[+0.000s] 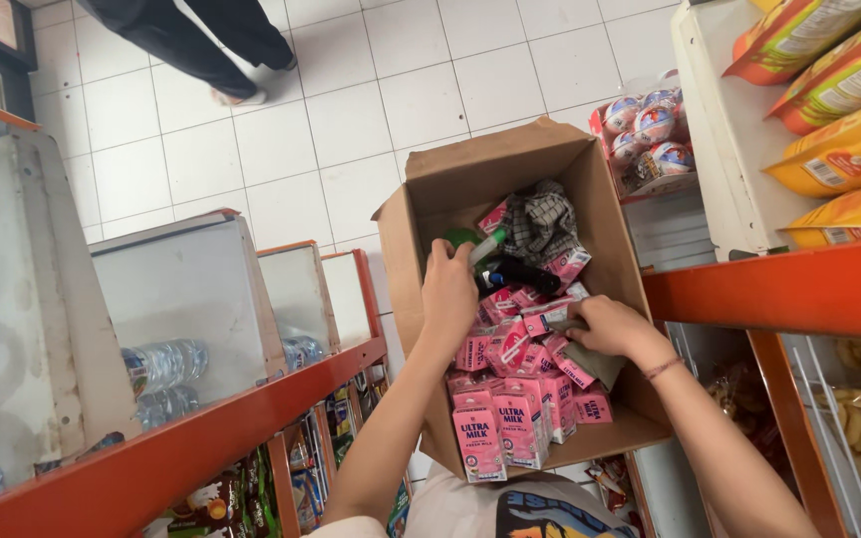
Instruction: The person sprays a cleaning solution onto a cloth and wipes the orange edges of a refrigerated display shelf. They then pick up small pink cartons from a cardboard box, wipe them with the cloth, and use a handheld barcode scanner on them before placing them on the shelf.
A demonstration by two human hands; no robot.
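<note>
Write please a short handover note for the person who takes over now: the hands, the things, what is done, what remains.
Left hand: inside the cardboard box, gripping a bottle with a green cap.
Right hand: resting on the pink milk cartons, holding a grey cloth.
Also in the box: a checked cloth.
Done: nothing is out of the box yet.
Left: many cartons are inside.

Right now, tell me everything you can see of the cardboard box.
The cardboard box is plain brown corrugated card, open at the top, flaps folded outward, tilted toward the camera between orange shelves. It holds many small pink cartons, a dark bottle, a green-topped bottle and a checked grey cloth. The left hand reaches in at its left wall; the right hand rests on cartons inside. Its near edge sits against the person's torso.
</note>
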